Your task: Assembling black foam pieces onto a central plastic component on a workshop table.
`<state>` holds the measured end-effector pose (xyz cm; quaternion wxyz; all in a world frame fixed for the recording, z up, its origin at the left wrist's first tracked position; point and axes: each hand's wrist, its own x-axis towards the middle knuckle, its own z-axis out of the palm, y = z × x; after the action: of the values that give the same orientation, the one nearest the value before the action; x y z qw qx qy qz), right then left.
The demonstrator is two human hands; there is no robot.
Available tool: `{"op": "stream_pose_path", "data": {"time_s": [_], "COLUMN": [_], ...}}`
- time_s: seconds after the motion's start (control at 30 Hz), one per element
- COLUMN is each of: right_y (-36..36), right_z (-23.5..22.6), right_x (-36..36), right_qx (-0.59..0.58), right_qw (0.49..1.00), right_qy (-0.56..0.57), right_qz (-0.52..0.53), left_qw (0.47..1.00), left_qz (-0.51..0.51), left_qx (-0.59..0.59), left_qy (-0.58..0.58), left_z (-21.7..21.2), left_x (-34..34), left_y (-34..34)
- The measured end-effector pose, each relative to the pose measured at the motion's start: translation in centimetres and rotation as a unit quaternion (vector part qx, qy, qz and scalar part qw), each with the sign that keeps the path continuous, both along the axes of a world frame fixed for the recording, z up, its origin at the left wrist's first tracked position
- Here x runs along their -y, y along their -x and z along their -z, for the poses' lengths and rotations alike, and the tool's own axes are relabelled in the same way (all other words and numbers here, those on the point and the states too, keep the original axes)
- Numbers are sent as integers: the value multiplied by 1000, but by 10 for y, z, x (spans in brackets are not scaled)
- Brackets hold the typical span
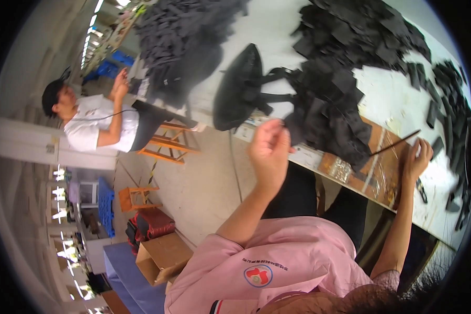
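Note:
My left hand (270, 149) is raised at the table's front edge, thumb and fingers pinched together. Dark fabric lies right behind the fingertips, so what the pinch holds, if anything, cannot be made out. Just beyond it is a heap of black fabric pieces (327, 104). On the right, my right hand (418, 157) rests low at the tabletop with curled fingers; anything in them is too small to tell. A thin dark rod (395, 144) slants from the heap to near those fingertips. Small snips (422, 191) lie beside the right wrist.
A brown board (379, 157) with a clear tray of small parts (340, 170) lies along the table edge. A black bag-like piece (239, 89) and more black pieces (186, 31) cover the left. Another person (97, 118) stands beyond, near wooden stools (167, 144). A cardboard box (165, 256) is at left.

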<state>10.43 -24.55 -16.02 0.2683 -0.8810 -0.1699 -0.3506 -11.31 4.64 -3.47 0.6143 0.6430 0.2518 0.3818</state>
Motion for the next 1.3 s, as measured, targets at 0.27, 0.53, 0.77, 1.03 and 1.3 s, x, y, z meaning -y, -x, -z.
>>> {"op": "stream_pose_path", "data": {"time_s": [0.27,0.53,0.77,1.03,1.3], "right_y": [139,182,189,185,187], "right_z": [-82,-136,-128,-123,-110], "right_x": [-64,-89,-87,-79,-84], "right_qx": [-282,-366,-322,-305,-242], "right_qw": [881,818,877,885,932], "right_qy": [-359,-319,-266,-226,-151], "right_qz": [-124,-309,-236,-269,-225], "left_qw": [974,959,950,912,983], "left_qz": [198,261,223,211,164], "left_qx": [-83,-4,-6,14,-78], "left_qy": [72,-110,-218,-351,31], "left_z": [-6,2,6,18,21], "left_x": [44,91,95,96,104], "left_y": [19,10,13,7,16]}}
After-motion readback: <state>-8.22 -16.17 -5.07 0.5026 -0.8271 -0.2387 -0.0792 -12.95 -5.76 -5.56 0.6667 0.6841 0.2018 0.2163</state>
